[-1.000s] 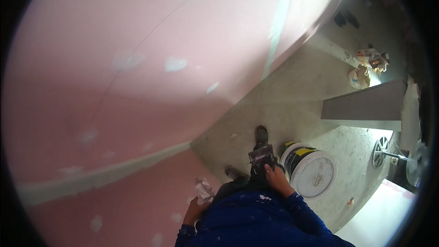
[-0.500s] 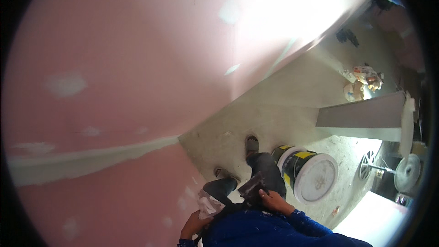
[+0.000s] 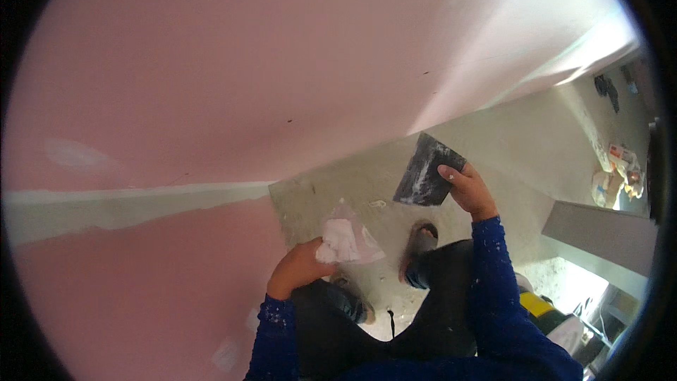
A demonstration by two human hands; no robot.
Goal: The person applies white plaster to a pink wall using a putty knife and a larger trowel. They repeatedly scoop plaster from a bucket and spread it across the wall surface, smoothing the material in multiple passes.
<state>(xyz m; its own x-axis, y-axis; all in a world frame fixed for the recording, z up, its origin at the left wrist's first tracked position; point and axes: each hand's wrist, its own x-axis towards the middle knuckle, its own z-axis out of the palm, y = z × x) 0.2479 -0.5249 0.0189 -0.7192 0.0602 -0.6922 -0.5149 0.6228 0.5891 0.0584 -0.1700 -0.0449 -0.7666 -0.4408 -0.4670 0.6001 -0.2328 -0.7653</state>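
Observation:
My right hand [image 3: 467, 189] grips a wide dark putty knife [image 3: 424, 178] by one edge, the thumb lying on its face. White smears streak that flat face. My left hand [image 3: 300, 264] is closed on a small pinkish flat board [image 3: 368, 243], its fingers mostly hidden underneath. A lump of white joint compound [image 3: 340, 238] sits on the board. Both tools are held apart over the floor, in front of my legs, and touch no wall.
Pink wallboard [image 3: 233, 85] rises ahead, meeting another pink panel [image 3: 169, 275] along a pale compound-covered corner seam [image 3: 134, 210]. Lidded buckets [image 3: 539, 305] stand behind my right arm. A grey boxed ledge [image 3: 599, 236] and crumpled bags [image 3: 615, 180] lie farther right on the concrete floor [image 3: 508, 141].
Both hands have moved up and forward from my waist. The putty knife has swung out to the right, and the view has turned, bringing the corner seam higher and the buckets toward the lower right.

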